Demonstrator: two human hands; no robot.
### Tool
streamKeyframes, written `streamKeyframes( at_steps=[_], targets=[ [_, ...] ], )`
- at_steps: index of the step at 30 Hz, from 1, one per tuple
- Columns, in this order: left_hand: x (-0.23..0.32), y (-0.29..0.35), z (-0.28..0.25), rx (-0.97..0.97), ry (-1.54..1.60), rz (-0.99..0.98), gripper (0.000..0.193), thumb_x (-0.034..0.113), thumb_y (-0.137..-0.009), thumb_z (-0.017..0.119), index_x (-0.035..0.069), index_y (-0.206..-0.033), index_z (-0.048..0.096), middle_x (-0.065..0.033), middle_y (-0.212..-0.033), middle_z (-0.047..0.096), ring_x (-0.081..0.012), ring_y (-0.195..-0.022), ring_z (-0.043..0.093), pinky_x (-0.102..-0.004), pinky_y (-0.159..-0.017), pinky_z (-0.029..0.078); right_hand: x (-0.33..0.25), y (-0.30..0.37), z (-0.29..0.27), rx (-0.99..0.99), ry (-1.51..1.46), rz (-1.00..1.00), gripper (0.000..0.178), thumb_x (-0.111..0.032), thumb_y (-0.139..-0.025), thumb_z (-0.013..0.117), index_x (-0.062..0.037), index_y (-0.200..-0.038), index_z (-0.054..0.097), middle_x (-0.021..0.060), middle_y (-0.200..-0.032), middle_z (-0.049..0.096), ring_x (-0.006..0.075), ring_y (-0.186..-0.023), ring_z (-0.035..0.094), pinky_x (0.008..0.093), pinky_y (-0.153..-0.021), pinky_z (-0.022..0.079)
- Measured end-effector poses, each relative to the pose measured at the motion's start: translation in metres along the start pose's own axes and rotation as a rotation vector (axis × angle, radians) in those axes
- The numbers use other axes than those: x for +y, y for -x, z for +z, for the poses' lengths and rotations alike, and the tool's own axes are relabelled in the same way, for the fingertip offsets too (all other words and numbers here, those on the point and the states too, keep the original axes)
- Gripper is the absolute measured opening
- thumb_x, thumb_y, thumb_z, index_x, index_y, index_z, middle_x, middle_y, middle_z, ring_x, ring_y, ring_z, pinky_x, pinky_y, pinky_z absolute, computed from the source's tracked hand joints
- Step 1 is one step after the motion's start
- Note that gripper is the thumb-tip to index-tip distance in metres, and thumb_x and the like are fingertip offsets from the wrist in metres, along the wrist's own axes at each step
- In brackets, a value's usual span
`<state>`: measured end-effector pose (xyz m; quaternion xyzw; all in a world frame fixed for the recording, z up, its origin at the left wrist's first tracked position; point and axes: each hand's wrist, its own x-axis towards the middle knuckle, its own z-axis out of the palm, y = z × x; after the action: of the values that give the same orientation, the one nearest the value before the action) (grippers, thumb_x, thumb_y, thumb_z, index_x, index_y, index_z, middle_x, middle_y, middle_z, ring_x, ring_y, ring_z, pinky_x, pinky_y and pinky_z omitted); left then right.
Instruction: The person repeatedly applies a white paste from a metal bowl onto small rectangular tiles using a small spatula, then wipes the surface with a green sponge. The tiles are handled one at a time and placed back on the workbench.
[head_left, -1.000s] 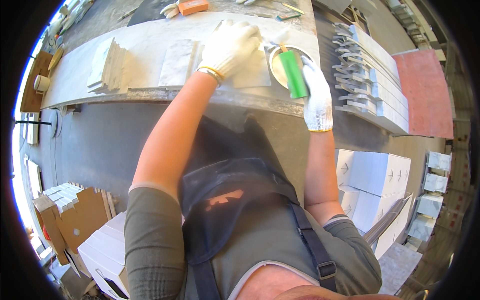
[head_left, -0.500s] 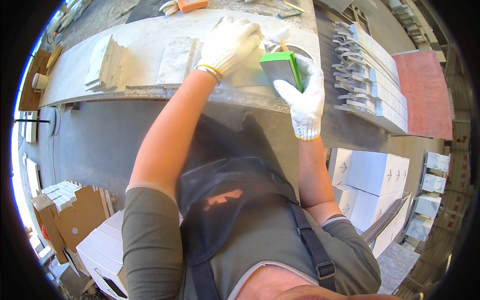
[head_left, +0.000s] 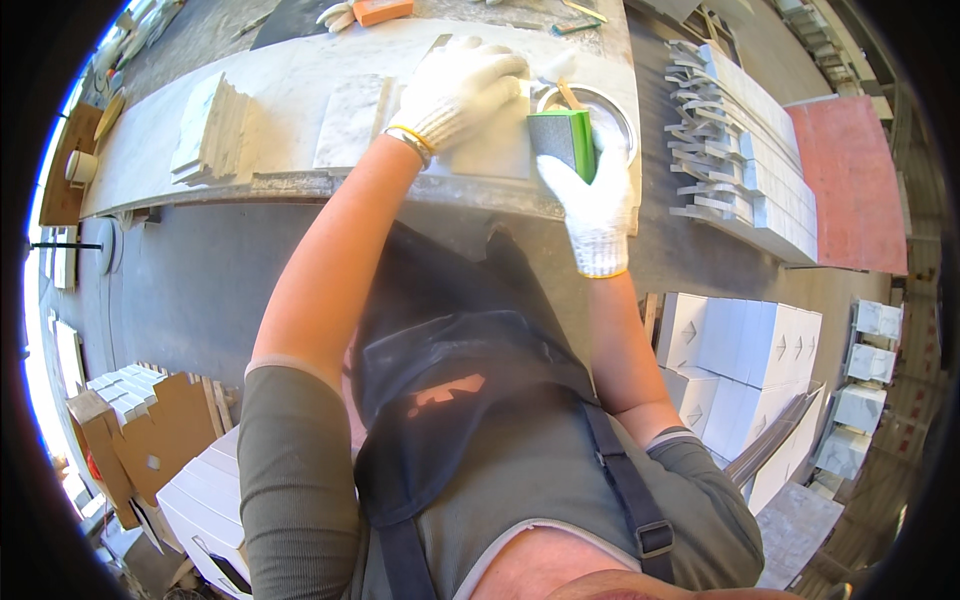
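Note:
White knit gloves cover both my hands. My left hand (head_left: 462, 92) lies over a pale marble tile (head_left: 490, 155) on the worktable, its fingers stretched across the tile and slightly bent. In my right hand (head_left: 592, 195) is a green sanding block (head_left: 562, 138) with a grey, gritty-looking face, held upright just right of the tile. Behind the block is a round metal-rimmed tin (head_left: 622, 108), partly hidden, with a wooden stick leaning in it.
Stacked marble tiles (head_left: 205, 130) and another tile group (head_left: 350, 122) stand left on the worktable (head_left: 285, 110). An orange block (head_left: 383, 10) lies at the back. Strapped slabs (head_left: 770, 170) are at right, above white cartons (head_left: 740, 345). Boxes (head_left: 150, 425) sit lower left.
My right hand has drawn slightly left and down with the sanding block, whose grey face now turns more toward me. My left hand stays over the tile, barely shifted.

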<state>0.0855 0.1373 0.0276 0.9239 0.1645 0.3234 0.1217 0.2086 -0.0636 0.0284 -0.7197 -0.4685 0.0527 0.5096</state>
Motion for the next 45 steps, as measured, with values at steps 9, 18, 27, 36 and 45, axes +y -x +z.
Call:
streamKeyframes(
  at_steps=[9, 18, 27, 36, 45],
  targets=[
    [-0.003, 0.002, 0.007, 0.048, -0.048, 0.015, 0.03, 0.03, -0.099, 0.06, 0.012, -0.118, 0.072, -0.0057, -0.123, 0.069, -0.0306, -0.114, 0.058, -0.0407, -0.102, 0.049, -0.018, 0.013, 0.003, -0.134, -0.839, 0.47, 0.051, -0.014, -0.1, 0.063, -0.0022, -0.148, 0.049, 0.0079, -0.138, 0.056, 0.0168, -0.122, 0.056, 0.0337, -0.106, 0.046],
    [0.005, 0.009, 0.007, 0.182, -0.289, 0.038, 0.029, 0.04, -0.095, 0.06, 0.026, -0.115, 0.076, 0.0086, -0.112, 0.072, -0.0174, -0.113, 0.063, -0.0514, -0.112, 0.041, -0.014, 0.004, 0.023, -0.119, -0.594, 0.364, 0.061, -0.016, -0.1, 0.065, 0.0003, -0.154, 0.043, 0.0103, -0.143, 0.05, 0.0191, -0.128, 0.05, 0.033, -0.109, 0.042],
    [0.004, 0.005, 0.004, 0.156, -0.038, -0.037, 0.022, 0.034, -0.09, 0.066, 0.016, -0.099, 0.075, -0.0045, -0.101, 0.072, -0.0318, -0.105, 0.062, -0.0497, -0.101, 0.045, -0.017, 0.011, 0.014, -0.156, -0.412, 0.211, 0.06, -0.021, -0.102, 0.065, 0.0013, -0.154, 0.045, 0.0144, -0.149, 0.049, 0.0235, -0.135, 0.047, 0.0374, -0.115, 0.038],
    [0.009, 0.005, 0.002, 0.198, -0.04, -0.07, 0.021, 0.034, -0.088, 0.065, 0.018, -0.097, 0.075, -0.0046, -0.099, 0.071, -0.0332, -0.1, 0.061, -0.0513, -0.094, 0.047, -0.031, 0.007, 0.009, -0.166, -0.305, 0.33, 0.066, -0.019, -0.098, 0.071, 0.0033, -0.154, 0.045, 0.0175, -0.152, 0.051, 0.0256, -0.14, 0.048, 0.038, -0.119, 0.036],
    [0.009, 0.004, -0.001, 0.13, -0.029, -0.097, 0.022, 0.033, -0.089, 0.064, 0.018, -0.1, 0.076, -0.0054, -0.103, 0.072, -0.0311, -0.106, 0.063, -0.0504, -0.097, 0.047, -0.02, 0.003, 0.011, -0.168, -0.24, 0.153, 0.062, -0.014, -0.098, 0.069, 0.0049, -0.153, 0.045, 0.0159, -0.146, 0.055, 0.0234, -0.135, 0.051, 0.0391, -0.116, 0.039]
  ],
)
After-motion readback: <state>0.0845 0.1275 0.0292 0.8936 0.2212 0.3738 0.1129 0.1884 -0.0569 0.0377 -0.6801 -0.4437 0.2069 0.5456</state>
